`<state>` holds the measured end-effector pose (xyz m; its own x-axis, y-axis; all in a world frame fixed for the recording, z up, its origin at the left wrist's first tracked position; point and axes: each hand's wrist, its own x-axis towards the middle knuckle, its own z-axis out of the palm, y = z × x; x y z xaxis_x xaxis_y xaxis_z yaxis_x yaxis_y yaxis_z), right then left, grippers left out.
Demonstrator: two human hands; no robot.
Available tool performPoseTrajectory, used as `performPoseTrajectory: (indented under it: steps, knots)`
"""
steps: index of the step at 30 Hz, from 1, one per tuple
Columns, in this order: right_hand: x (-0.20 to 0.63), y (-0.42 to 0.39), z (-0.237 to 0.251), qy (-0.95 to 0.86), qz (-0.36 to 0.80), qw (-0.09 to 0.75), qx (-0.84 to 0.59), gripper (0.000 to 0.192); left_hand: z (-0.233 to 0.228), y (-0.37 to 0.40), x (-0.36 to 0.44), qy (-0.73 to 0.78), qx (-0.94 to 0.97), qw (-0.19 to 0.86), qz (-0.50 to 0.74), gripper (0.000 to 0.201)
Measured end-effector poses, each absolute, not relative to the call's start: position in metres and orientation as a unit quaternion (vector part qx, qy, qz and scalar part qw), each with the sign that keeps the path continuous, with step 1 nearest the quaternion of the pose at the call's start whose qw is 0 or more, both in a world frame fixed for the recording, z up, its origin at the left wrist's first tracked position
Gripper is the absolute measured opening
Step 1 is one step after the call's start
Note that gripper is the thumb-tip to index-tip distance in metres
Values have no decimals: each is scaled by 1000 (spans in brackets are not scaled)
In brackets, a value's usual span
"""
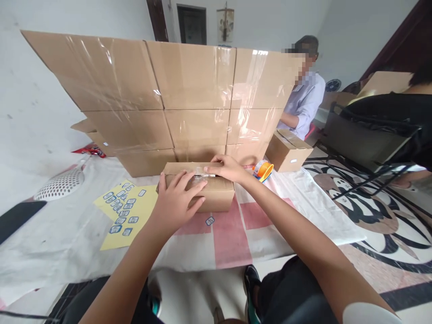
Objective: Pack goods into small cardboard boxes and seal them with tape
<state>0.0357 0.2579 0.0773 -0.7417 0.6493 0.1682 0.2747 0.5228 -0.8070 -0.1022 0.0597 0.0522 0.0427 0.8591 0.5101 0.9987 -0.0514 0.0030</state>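
Head view shows a small cardboard box point(202, 189) sitting on the cloth-covered surface point(67, 238) straight ahead, at twelve o'clock from the person. Both hands rest on its top, where a strip of clear tape point(201, 173) runs along the seam. The left hand point(177, 198) lies flat with fingers spread over the near edge and front face; its grip is loose, closed on nothing. The right hand point(227, 168) sits at the one o'clock end of the lid with fingers pressed down on the tape end, again pinching nothing that can be seen.

To seal this seam well, I judge the left palm should keep the flaps level and shut while the right fingertips rub the tape outward from the middle, so that no bubble or crease stays under it. The tape end over the side wants firm pressure, as that is where it would lift first.

An orange tape dispenser point(263, 170) lies just beside the box at two o'clock. A yellow sheet of stickers point(126, 216) lies at ten o'clock, and one loose sticker point(209, 221) sits near the box front. Behind stands a wall of stacked taped boxes point(175, 94). Another person point(303, 99) sits at two o'clock with a further box point(288, 150).
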Motion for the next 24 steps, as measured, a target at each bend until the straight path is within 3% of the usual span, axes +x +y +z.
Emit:
performPoseTrajectory:
  steps: [3,17,22,24]
  knots:
    - [38,259,78,-860,364,214,-286,37,52,60,-102,-666,-697,184,-192,35]
    - [28,262,63,-787,452,300,-294,22,58,58,-91,-659,-713,132,-197,40]
    - [25,269,55,-738,486,357,-303,13,60,52,-88,-637,-724,150,-216,41]
    - [25,274,50,-711,490,395,-314,12,60,46,-83,-602,-743,167,-240,30]
